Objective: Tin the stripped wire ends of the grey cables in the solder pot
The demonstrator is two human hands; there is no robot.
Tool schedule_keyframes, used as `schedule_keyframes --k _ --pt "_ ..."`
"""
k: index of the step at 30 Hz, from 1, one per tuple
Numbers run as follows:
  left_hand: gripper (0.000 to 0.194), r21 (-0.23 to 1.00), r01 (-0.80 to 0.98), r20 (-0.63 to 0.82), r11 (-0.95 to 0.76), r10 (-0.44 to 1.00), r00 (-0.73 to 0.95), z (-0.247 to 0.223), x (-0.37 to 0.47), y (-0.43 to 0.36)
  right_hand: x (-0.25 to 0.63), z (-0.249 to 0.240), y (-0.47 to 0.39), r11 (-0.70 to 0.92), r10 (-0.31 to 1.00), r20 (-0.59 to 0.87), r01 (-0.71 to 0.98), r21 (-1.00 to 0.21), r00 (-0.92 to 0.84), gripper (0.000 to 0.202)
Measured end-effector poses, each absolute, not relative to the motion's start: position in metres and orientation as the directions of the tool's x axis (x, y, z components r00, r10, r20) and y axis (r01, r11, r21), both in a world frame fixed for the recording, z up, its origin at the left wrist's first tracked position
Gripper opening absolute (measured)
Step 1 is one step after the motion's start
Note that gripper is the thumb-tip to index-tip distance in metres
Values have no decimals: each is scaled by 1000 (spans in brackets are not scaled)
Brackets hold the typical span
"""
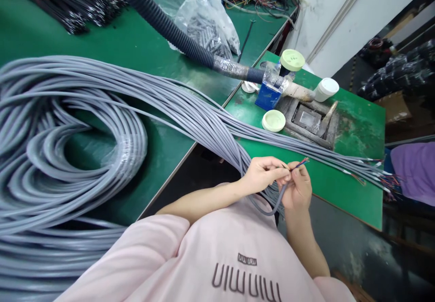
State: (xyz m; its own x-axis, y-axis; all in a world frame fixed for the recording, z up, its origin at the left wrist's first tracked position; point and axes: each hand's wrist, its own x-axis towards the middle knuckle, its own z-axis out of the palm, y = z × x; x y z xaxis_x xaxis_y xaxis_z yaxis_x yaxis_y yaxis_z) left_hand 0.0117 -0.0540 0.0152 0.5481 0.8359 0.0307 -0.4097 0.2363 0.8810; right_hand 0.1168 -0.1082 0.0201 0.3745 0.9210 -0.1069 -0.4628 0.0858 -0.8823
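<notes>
Close together in front of my chest, both hands work at the end of one grey cable (279, 201). My left hand (264, 173) pinches at the base of its thin coloured wires (302, 162). My right hand (298, 187) has its fingers closed around the cable end, and the wires stick out above it to the right. The cable loops down beneath the hands. Behind them, a long bundle of grey cables (210, 125) runs across the green table to the right, with stripped coloured ends. What lies between the fingertips is too small to tell.
Large grey cable coils (131, 157) fill the left. Beyond the hands stand a soldering pot (308, 119), a blue box (268, 94), a green-lidded tub (292, 60), a white cup (326, 89) and a shallow dish (273, 121). A corrugated hose (170, 26) crosses above. A purple cloth (414, 170) shows at right.
</notes>
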Motion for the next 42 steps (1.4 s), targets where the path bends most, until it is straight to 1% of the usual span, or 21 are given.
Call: schedule_keyframes --k 1,2,4,6,7,8,10,12,14,18,21,24,27,32,34,35,36,38,40,42 --pt "30 840 -426 -46 336 826 561 16 14 -54 118 21 -108 121 909 -51 -378 -918 414 14" --pt "31 811 -437 -89 390 819 567 16 15 -53 120 21 -108 144 893 9 -266 -953 449 12" --pt "33 788 -448 -122 422 820 559 16 17 -50 125 23 -109 149 863 139 18 -989 486 10" --pt "34 800 -437 -122 410 825 551 15 15 -48 130 25 -111 120 856 244 284 -951 456 9" --pt "35 815 -426 -117 394 831 544 14 14 -47 132 26 -111 107 863 276 380 -919 422 10" --pt "35 832 -413 -108 371 838 535 14 13 -46 135 27 -111 98 876 292 451 -887 383 10" --pt "35 869 -384 -81 312 855 512 12 10 -45 139 28 -110 92 904 296 536 -839 309 10" --pt "35 897 -361 -47 254 868 494 10 8 -45 143 29 -108 90 927 278 570 -816 252 10" --pt "36 905 -360 -20 226 869 495 9 7 -44 146 30 -106 76 953 224 557 -827 203 9" --pt "39 866 -418 0 274 837 547 11 6 -40 150 36 -101 46 991 94 411 -911 98 10" --pt "40 840 -443 -8 314 823 568 13 6 -38 146 39 -96 47 988 95 345 -937 125 11" --pt "39 836 -461 -18 297 855 518 11 8 -37 140 39 -90 53 973 141 414 -909 184 13" --pt "40 827 -489 -26 278 887 460 7 12 -35 136 38 -81 61 962 185 503 -862 200 16" --pt "39 825 -478 -62 302 889 455 4 17 -29 141 42 -62 58 962 199 569 -820 189 19" --pt "37 860 -430 -45 274 881 472 4 15 -25 146 47 -50 62 961 212 613 -788 175 19" --pt "35 898 -378 -17 226 876 483 5 13 -23 150 50 -42 65 961 220 640 -766 165 19" --pt "33 941 -307 28 144 870 493 5 9 -21 154 54 -34 66 963 223 671 -738 151 20" --pt "27 985 -131 166 -116 849 502 4 1 -14 164 60 -13 70 970 219 740 -669 106 20" --pt "23 924 33 315 -382 806 501 1 -6 -7 175 64 10 80 978 203 806 -587 51 20" --pt "21 826 151 409 -543 762 502 -4 -10 0 183 64 33 77 987 162 857 -510 7 20"
